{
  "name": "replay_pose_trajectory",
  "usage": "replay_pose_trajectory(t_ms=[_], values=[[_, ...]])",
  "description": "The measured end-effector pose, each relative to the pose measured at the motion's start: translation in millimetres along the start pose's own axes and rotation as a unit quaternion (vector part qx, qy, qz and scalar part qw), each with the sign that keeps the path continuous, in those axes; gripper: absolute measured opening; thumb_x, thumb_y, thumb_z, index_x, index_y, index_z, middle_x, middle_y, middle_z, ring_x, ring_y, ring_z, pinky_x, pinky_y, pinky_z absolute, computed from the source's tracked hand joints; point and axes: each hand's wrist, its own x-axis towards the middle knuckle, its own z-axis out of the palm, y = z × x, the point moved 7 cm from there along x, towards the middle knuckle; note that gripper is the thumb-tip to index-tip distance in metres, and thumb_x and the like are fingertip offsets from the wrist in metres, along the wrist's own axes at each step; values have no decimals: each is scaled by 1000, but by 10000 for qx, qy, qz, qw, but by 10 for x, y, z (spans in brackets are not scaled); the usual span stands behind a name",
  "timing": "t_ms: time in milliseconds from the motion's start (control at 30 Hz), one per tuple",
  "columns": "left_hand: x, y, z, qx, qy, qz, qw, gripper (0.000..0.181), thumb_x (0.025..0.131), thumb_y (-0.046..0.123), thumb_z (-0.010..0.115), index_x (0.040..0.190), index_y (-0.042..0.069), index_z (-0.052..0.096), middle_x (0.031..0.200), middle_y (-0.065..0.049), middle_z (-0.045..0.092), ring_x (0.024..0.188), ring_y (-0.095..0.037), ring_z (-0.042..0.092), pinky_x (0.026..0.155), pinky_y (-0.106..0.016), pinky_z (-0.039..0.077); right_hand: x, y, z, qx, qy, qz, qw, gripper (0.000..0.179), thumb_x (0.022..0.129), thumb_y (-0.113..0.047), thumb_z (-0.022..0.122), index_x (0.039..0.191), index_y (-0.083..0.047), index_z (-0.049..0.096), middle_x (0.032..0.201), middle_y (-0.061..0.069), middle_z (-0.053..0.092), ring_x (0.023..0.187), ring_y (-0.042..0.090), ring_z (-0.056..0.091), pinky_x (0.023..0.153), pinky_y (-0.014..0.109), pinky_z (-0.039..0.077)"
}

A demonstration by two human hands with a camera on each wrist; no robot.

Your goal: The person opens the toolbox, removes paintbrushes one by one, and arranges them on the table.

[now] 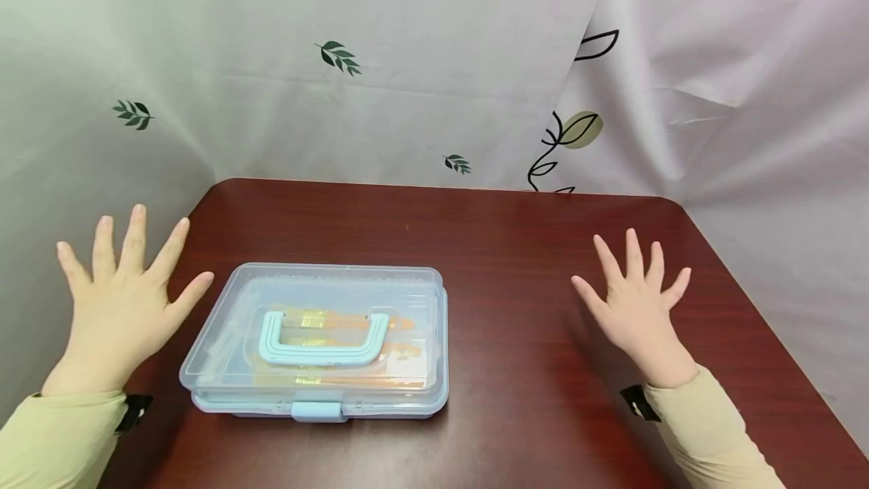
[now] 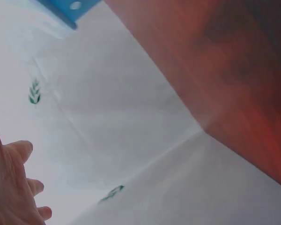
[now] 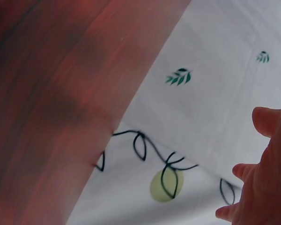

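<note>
A clear, pale-blue plastic case lies closed on the table, left of the middle. Its light-blue carry handle is folded flat on the lid, and a blue latch sits at the front edge. Through the lid show several brushes with orange handles and gold-coloured bands. My left hand is spread wide to the left of the case, holding nothing. Over the right part of the table my right hand is spread too, its fingers apart and nothing in it.
The dark red-brown table has rounded far corners. Pale cloth printed with leaves hangs behind it and along both sides. Each wrist wears a black strap, with one strap at the right sleeve. A blue corner shows in the left wrist view.
</note>
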Motion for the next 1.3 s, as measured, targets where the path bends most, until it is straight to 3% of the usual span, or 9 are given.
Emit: replay_pose_trajectory(t_ms=[133,267,400,500,600,733,867,1000,1300], values=[[-47,134,-89,-45,191,443,9988,73,89,54,48,149,23,20,154,-23,4,140,-47,-1,107,-68,-8,9,-158,27,-4,45,-220,9997,68,91,-54,45,146,-21,26,154,20,5,137,52,-2,96,76,-12],[-112,302,-180,-309,497,1231,9907,69,88,60,44,145,22,31,151,-22,18,138,-45,12,111,-65,1,-6,-327,49,35,99,-487,9988,66,90,-51,49,145,-22,28,154,20,9,137,51,2,97,75,-9],[-172,455,-248,-780,763,2054,9726,69,88,65,39,140,19,41,147,-23,28,134,-44,23,115,-56,7,-34,-491,73,75,127,-735,9972,66,89,-49,53,145,-24,29,153,18,12,137,48,4,99,74,-6],[-241,554,-261,-1136,723,2566,9571,67,87,63,45,137,18,46,145,-21,33,131,-40,28,120,-38,7,-60,-642,73,134,211,-972,9950,67,86,-48,56,144,-25,31,153,17,14,138,46,5,100,73,-4],[-330,646,-262,-1362,635,2948,9437,66,86,61,50,134,16,50,146,-15,35,131,-33,29,117,-21,5,-95,-825,48,201,431,-1340,9898,67,84,-46,60,142,-25,34,151,17,18,136,45,10,100,71,0],[-440,763,-274,-1497,713,3338,9279,68,86,63,47,130,12,54,144,-13,39,134,-25,29,116,-17,7,-160,-1077,18,316,762,-1947,9774,63,86,-54,52,140,-24,38,148,18,23,133,44,17,100,68,7],[-509,848,-278,-1561,729,3478,9216,68,85,63,49,127,11,56,136,-16,46,131,-21,32,115,-16,10,-249,-1341,-5,478,946,-2604,9597,63,91,-63,34,138,-22,42,145,18,28,130,41,24,101,63,13],[-569,905,-261,-1614,666,3486,9209,66,83,63,53,126,13,58,132,-14,49,124,-21,36,114,-15,11,-369,-1646,-29,574,1035,-3359,9344,56,90,-54,45,135,-20,47,143,17,35,127,38,31,101,59,20],[-665,926,-249,-1808,829,3442,9176,59,85,60,51,120,13,61,129,-10,51,125,-16,36,114,-15,13,-697,-2253,-104,580,1453,-4981,8529,44,86,-40,55,122,-15,57,129,15,51,115,30,48,95,45,40]])
